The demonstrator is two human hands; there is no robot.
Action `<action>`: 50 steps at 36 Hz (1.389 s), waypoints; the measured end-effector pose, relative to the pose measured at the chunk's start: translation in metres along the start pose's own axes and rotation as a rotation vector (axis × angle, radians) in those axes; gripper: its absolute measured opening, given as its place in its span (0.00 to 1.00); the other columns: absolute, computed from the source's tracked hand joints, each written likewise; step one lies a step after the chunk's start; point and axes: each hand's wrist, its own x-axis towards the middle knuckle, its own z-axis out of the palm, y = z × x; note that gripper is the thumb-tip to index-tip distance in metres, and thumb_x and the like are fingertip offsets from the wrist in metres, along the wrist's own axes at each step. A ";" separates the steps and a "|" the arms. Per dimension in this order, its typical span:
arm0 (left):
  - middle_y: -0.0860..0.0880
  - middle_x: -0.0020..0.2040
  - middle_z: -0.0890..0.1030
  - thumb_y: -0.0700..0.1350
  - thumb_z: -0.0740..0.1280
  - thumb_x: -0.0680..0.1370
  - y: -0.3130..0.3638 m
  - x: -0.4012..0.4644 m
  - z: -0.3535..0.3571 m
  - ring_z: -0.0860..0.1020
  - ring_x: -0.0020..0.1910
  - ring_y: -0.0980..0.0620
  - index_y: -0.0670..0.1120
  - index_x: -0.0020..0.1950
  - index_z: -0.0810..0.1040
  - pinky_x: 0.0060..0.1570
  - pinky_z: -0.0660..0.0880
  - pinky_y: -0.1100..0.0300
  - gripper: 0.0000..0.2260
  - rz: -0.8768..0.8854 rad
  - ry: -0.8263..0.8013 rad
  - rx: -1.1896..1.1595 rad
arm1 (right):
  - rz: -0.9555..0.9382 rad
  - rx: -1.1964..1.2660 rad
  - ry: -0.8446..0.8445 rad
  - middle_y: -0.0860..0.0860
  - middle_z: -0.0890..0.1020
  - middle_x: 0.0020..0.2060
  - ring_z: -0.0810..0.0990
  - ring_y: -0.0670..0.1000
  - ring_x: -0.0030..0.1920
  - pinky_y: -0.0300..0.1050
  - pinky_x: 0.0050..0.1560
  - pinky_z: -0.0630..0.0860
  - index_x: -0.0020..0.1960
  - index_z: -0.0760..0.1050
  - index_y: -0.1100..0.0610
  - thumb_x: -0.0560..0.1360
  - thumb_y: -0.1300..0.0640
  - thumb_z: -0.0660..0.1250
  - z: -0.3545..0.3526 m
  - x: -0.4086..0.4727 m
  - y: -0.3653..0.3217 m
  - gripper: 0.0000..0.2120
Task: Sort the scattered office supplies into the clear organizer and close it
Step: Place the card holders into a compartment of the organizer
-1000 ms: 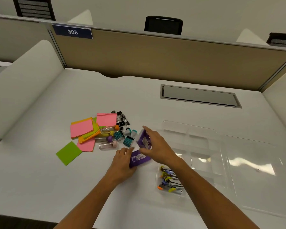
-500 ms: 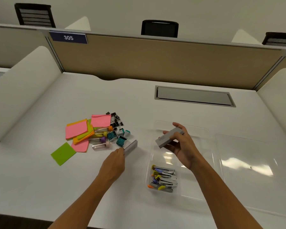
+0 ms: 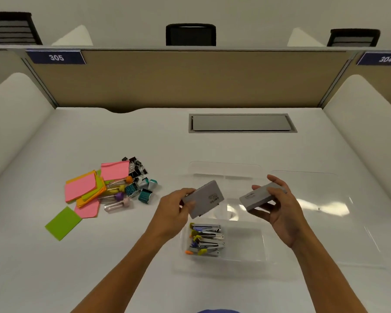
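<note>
I see the left hand [image 3: 172, 213] gripping a flat grey box [image 3: 203, 198] and the right hand [image 3: 278, 208] gripping another grey box [image 3: 261, 196], both above the clear organizer [image 3: 246, 256]. Their printed labels are too small to read. The organizer's walls are faint; small staplers [image 3: 204, 239] fill its near-left compartment. Sticky notes [image 3: 86, 188] lie left.

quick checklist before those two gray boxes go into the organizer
1. Left hand grips its gray box: ok.
2. Right hand grips the other gray box: ok.
3. Clear organizer open, lid lying flat to the right: ok.
4. Empty compartment below the hands: ok; only the near-left one holds staplers.
5. Boxes fit that compartment: cannot tell.
6. All supplies sorted: not ok; sticky notes and binder clips remain on the desk.
</note>
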 end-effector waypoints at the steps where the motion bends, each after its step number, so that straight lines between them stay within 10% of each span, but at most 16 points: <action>1: 0.56 0.54 0.80 0.44 0.65 0.80 0.007 0.001 0.007 0.76 0.47 0.63 0.52 0.65 0.76 0.42 0.72 0.74 0.14 0.001 -0.043 -0.001 | -0.017 0.005 0.020 0.61 0.81 0.59 0.83 0.63 0.54 0.58 0.43 0.82 0.67 0.73 0.48 0.81 0.60 0.62 -0.007 -0.003 -0.002 0.17; 21: 0.46 0.55 0.79 0.43 0.66 0.76 0.057 0.004 0.118 0.78 0.50 0.48 0.50 0.64 0.78 0.47 0.71 0.59 0.16 0.026 -0.520 0.514 | -0.067 -0.192 0.127 0.49 0.83 0.55 0.84 0.53 0.54 0.55 0.44 0.83 0.63 0.75 0.38 0.80 0.67 0.60 -0.068 -0.045 0.018 0.26; 42: 0.49 0.59 0.80 0.49 0.64 0.81 0.051 0.003 0.114 0.78 0.57 0.49 0.48 0.65 0.76 0.50 0.70 0.61 0.13 0.027 -0.331 0.533 | -0.015 -0.616 0.102 0.41 0.76 0.56 0.80 0.47 0.52 0.47 0.48 0.84 0.57 0.68 0.27 0.75 0.67 0.63 -0.041 -0.048 0.074 0.32; 50: 0.53 0.56 0.83 0.53 0.63 0.81 0.050 0.003 0.098 0.81 0.51 0.53 0.52 0.65 0.76 0.54 0.77 0.59 0.15 0.016 -0.214 0.435 | -0.040 -0.852 0.090 0.30 0.70 0.57 0.75 0.43 0.54 0.30 0.44 0.77 0.61 0.63 0.32 0.78 0.65 0.59 -0.031 -0.048 0.083 0.27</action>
